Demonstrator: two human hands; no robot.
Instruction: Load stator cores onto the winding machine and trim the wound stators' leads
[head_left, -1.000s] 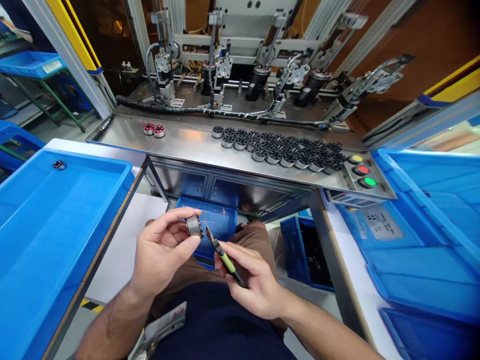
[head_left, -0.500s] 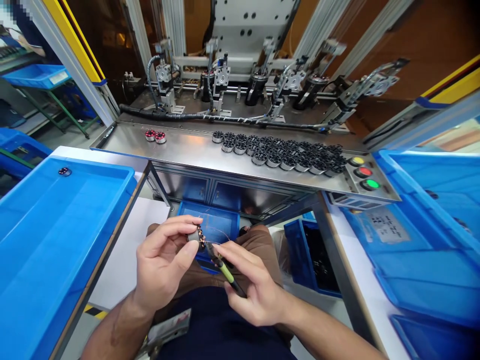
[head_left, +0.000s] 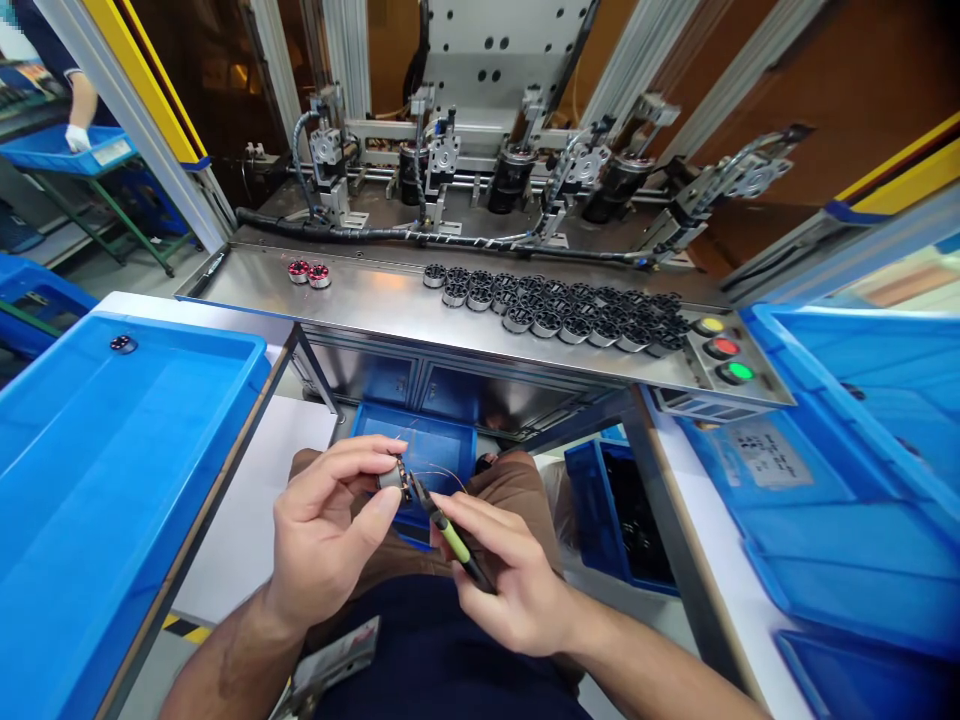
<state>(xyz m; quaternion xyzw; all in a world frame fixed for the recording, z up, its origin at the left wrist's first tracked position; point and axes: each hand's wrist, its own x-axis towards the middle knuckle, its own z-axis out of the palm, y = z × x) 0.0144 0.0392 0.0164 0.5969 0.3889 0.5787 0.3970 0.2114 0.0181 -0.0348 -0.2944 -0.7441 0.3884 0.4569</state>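
Note:
Between the thumb and fingers of my left hand (head_left: pixel 326 525) is a small motor stator (head_left: pixel 391 482), tilted so its copper-wound face looks to the right. My right hand (head_left: pixel 514 570) is closed around a pair of cutting pliers (head_left: pixel 454 540) with black and green handles. The plier tips point up and left, close beside the stator's wound face; whether they touch it I cannot tell. A thin copper wire curves out to the right of the stator, above the pliers. Part of the stator is hidden behind my left fingers.
Ahead, many black stators (head_left: pixel 559 305) and two red ones (head_left: pixel 309 273) stand on a metal ledge (head_left: pixel 375 310) before a winding machine. Blue trays (head_left: pixel 187 380) flank me, and a blue bin (head_left: pixel 442 440) is below my hands. Buttons (head_left: pixel 724 347) sit at right. A co-worker's gloved hand (head_left: pixel 77 138) is far left.
The plier tips have drawn slightly down and right from the stator. My left hand keeps its hold. A co-worker's gloved hand has come into view over the far-left tray.

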